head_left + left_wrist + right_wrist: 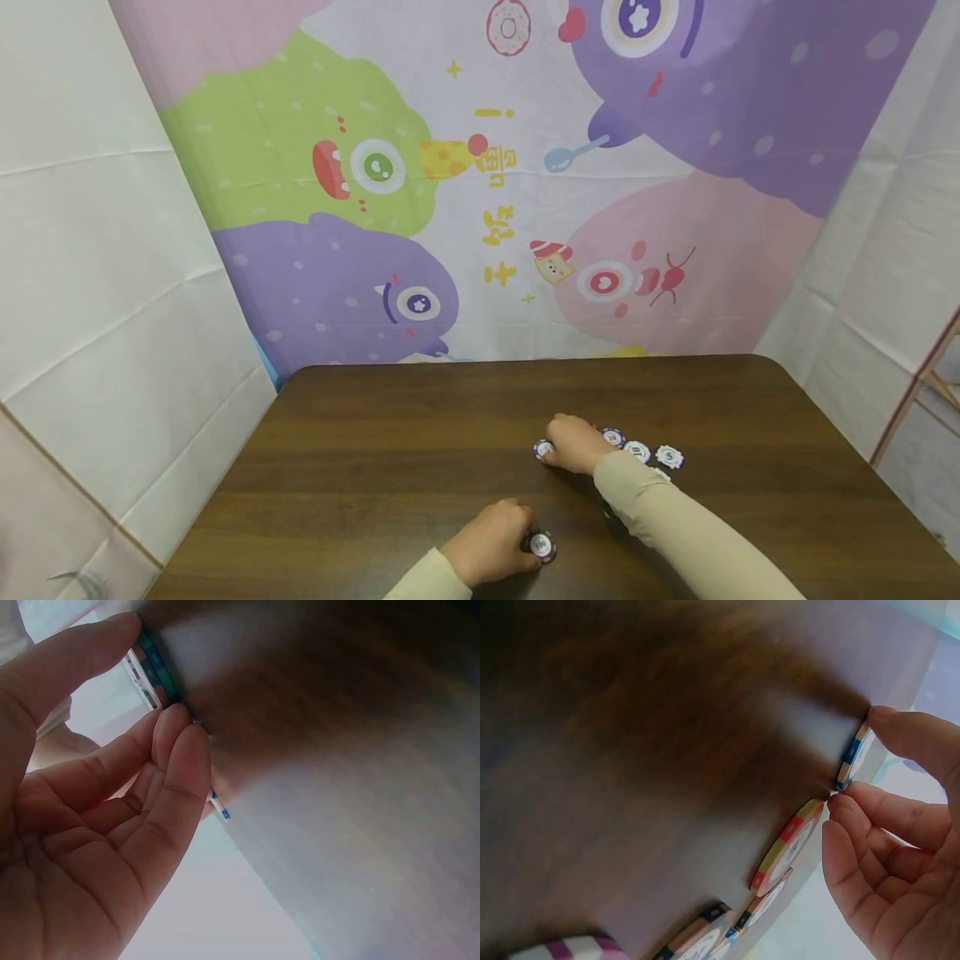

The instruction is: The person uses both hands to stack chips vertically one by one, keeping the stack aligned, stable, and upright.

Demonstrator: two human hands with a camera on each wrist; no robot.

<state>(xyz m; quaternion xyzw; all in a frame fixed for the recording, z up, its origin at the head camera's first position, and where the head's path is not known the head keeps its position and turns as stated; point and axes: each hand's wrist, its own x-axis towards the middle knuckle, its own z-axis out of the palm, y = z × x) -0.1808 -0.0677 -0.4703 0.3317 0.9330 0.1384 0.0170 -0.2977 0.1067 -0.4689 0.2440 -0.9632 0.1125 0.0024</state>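
Near the table's front, my left hand (491, 542) grips a small stack of poker chips (542, 546). The top one is marked 100 and has a dark rim. In the left wrist view, thumb and fingertips sit on opposite sides of the stack (155, 671), whose edges show teal and dark bands. Farther back, my right hand (577, 444) pinches a blue-and-white poker chip (543, 450) lying at the tabletop. The right wrist view shows this chip (855, 754) between thumb and fingers, with a red-and-yellow chip (787, 847) close beside the fingertips.
Right of my right hand lie a blue-edged chip (612, 437), a white chip marked 10 (637, 452) and a white chip marked 5 (670, 457). My right forearm partly covers other chips. The brown table (390, 450) ends at a patterned cloth (495, 325) behind.
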